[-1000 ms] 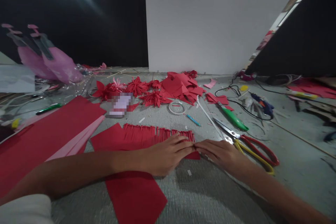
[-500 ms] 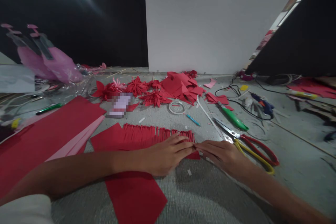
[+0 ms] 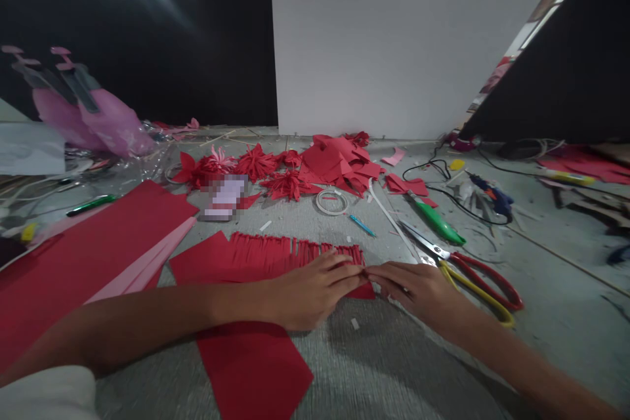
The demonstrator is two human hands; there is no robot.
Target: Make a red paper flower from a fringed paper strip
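A strip of red fringed paper (image 3: 260, 254) lies on the grey floor, its cut edge facing away from me. My left hand (image 3: 319, 285) rests across the strip's right part, with its fingertips closed at the right end. From the right, my right hand (image 3: 418, 285) meets it there, thumb and fingers pinched on that same end. The exact bit of paper between the fingertips is hidden. Close to my right hand lie scissors (image 3: 443, 254) with one red and one yellow handle. A plain red sheet (image 3: 260, 367) sits under my left forearm.
Red paper flowers (image 3: 290, 184) and red paper pieces (image 3: 335, 161) are heaped ahead. A tape roll (image 3: 331, 202), a blue pen (image 3: 363, 225), a green cutter (image 3: 440, 222) and a glue gun (image 3: 492, 197) with its cord lie around. Large red sheets (image 3: 113, 236) spread leftward.
Almost nothing differs. Both hands stay at the right end of the fringed strip, with only a slight shift in my right hand's fingers.
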